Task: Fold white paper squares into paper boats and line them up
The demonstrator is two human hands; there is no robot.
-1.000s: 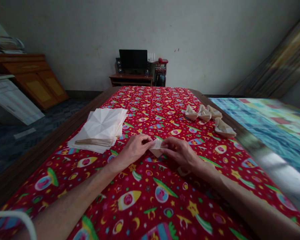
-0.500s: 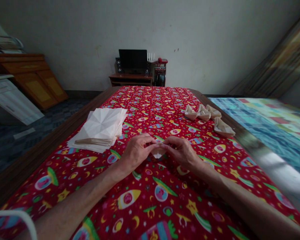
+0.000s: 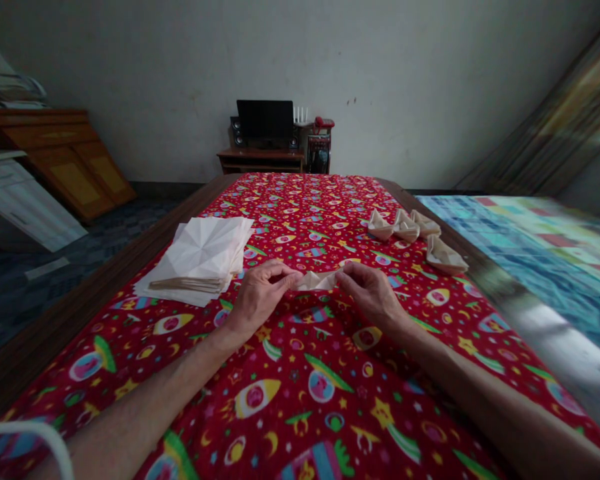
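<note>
Between my hands is a small folded paper boat (image 3: 318,281), pale and creased, its middle rising in a peak. My left hand (image 3: 266,288) pinches its left end between thumb and fingers. At the opposite end, my right hand (image 3: 369,287) grips it the same way. Left of my hands lies a stack of creased paper sheets (image 3: 200,257), the top one marked with fold lines. Several finished-looking folded paper boats (image 3: 405,227) sit at the right, one of them (image 3: 446,256) nearer to me than the others.
A red patterned cloth (image 3: 325,393) covers the table, whose dark wooden edge (image 3: 145,267) shows. A bed (image 3: 525,260) stands right. Beyond the table are a monitor (image 3: 265,128) and a red telephone (image 3: 324,123). A white curved object (image 3: 35,430) shows at lower left.
My hands have moved apart and slightly away from me, still pinching the folded paper. It now shows stretched out wide between them, its peaked middle uncovered.
</note>
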